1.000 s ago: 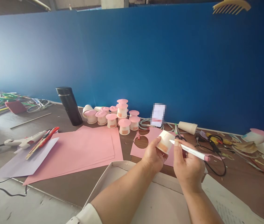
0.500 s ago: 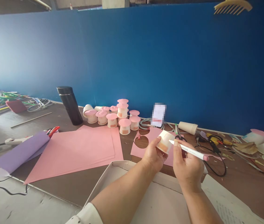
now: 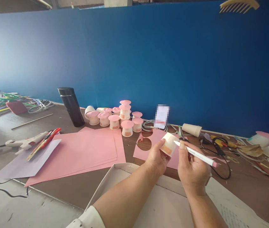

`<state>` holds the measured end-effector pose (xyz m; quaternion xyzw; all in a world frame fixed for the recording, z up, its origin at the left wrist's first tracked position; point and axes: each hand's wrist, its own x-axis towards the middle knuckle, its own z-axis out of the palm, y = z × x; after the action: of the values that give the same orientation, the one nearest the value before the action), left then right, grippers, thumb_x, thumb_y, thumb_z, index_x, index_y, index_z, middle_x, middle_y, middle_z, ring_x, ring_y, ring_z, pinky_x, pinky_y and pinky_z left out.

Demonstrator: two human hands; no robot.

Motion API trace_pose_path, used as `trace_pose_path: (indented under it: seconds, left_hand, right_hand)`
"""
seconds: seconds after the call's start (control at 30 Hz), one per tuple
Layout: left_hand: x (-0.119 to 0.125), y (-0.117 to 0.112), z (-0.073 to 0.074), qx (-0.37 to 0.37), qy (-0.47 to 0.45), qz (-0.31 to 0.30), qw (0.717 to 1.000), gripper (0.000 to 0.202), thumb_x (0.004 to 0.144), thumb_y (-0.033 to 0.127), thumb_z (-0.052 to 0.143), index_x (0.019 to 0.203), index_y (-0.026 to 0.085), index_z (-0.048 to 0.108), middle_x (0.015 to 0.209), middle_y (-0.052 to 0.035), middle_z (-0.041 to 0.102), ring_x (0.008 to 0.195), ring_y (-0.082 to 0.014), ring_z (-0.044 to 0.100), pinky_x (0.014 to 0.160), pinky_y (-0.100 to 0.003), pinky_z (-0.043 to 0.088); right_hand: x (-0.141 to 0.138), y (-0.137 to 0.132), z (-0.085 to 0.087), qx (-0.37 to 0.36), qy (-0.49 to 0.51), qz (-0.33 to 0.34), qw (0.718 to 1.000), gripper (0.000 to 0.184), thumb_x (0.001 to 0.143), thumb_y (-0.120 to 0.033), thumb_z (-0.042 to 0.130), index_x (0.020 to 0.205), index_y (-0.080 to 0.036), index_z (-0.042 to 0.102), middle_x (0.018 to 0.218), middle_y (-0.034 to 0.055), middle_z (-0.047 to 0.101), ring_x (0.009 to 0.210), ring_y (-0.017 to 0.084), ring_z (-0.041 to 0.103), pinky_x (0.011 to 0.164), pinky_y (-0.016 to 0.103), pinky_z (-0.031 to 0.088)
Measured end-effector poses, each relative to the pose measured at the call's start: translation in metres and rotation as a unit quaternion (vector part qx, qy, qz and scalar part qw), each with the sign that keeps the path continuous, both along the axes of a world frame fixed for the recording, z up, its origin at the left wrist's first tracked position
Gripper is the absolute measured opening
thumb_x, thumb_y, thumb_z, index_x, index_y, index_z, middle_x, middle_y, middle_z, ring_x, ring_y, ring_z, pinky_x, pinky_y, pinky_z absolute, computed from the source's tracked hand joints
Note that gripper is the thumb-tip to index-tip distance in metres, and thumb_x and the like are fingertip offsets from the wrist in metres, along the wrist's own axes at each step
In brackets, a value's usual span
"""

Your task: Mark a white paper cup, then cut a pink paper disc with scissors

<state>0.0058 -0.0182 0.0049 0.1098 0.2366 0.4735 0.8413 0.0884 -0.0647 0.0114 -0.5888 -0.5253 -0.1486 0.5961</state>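
Note:
My left hand [image 3: 157,156] is closed round a small white paper cup [image 3: 171,142], which is tilted and has an orange-brown patch on its side. In my right hand [image 3: 192,171] is a white marker [image 3: 198,155] with a pink end, gripped like a pen. Its pale tip points at the right side of the cup; whether it touches, I cannot tell. Behind both hands lies a pink sheet [image 3: 138,155] with round holes cut in it. Farther back stand several upturned paper cups [image 3: 127,131] with pink paper discs on top, some stacked.
Pink sheets [image 3: 84,148] cover the left-centre, with a purple sheet [image 3: 33,164], a glue gun [image 3: 27,142] and a red-handled cutter [image 3: 50,137] beside them. A black flask [image 3: 71,107] stands by the blue partition [image 3: 148,63]. A shallow box [image 3: 122,169] lies beneath my forearms. Nested cups [image 3: 191,129] lie right.
The purple sheet, curled up before, has flopped down flatter, uncovering the glue gun and cutter. My right hand and the marker have shifted slightly right. The cup stays in my left hand.

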Motion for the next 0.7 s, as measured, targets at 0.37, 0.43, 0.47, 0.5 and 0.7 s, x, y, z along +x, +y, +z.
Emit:
trace_pose_path:
  seconds: [0.37,0.43,0.47,0.5,0.7]
  left_hand:
    - [0.0006,-0.0011,-0.0003,0.022,0.008,0.005,1.0,0.031,0.074,0.031,0.067,0.098,0.011,0.068,0.101,-0.0118,0.069,0.093,-0.021,0.062,0.082,-0.029,0.046]
    - [0.0006,-0.0015,-0.0004,0.023,0.01,0.006,1.0,0.03,0.074,0.031,0.068,0.096,0.011,0.069,0.098,-0.0114,0.069,0.092,-0.021,0.063,0.081,-0.029,0.046]
    - [0.0006,-0.0016,-0.0005,0.024,0.01,0.007,1.0,0.029,0.074,0.03,0.068,0.096,0.012,0.069,0.098,-0.0111,0.069,0.091,-0.021,0.063,0.081,-0.029,0.046]
    - [0.0005,-0.0017,-0.0006,0.026,0.009,0.008,1.0,0.028,0.073,0.03,0.068,0.095,0.012,0.069,0.097,-0.0107,0.07,0.091,-0.0207,0.063,0.081,-0.029,0.046]
    - [0.0005,-0.0027,-0.0003,0.03,0.014,0.005,0.999,0.029,0.074,0.031,0.068,0.094,0.011,0.069,0.091,-0.0104,0.07,0.085,-0.0198,0.063,0.08,-0.029,0.046]
  right_hand:
    - [-0.0049,0.0004,0.0023,0.0,-0.036,0.008,0.999,0.024,0.089,-0.032,0.055,0.092,-0.014,0.069,0.089,0.0112,0.073,0.082,0.021,0.069,0.071,0.03,0.055]
    - [-0.0055,0.0008,0.0023,0.0,-0.037,0.01,0.999,0.025,0.09,-0.033,0.054,0.092,-0.014,0.069,0.089,0.0114,0.073,0.083,0.022,0.069,0.071,0.031,0.055]
    - [-0.0058,0.0009,0.0023,-0.001,-0.038,0.01,0.999,0.025,0.09,-0.034,0.054,0.092,-0.014,0.069,0.089,0.0114,0.073,0.083,0.022,0.07,0.072,0.031,0.055]
    - [-0.006,0.0009,0.0023,-0.003,-0.04,0.008,0.999,0.025,0.09,-0.034,0.053,0.092,-0.014,0.069,0.089,0.0114,0.073,0.083,0.022,0.07,0.072,0.031,0.055]
    - [-0.0059,0.0002,0.0027,-0.003,-0.055,0.0,0.998,0.025,0.09,-0.032,0.054,0.092,-0.013,0.069,0.088,0.0117,0.074,0.081,0.021,0.07,0.07,0.029,0.054]
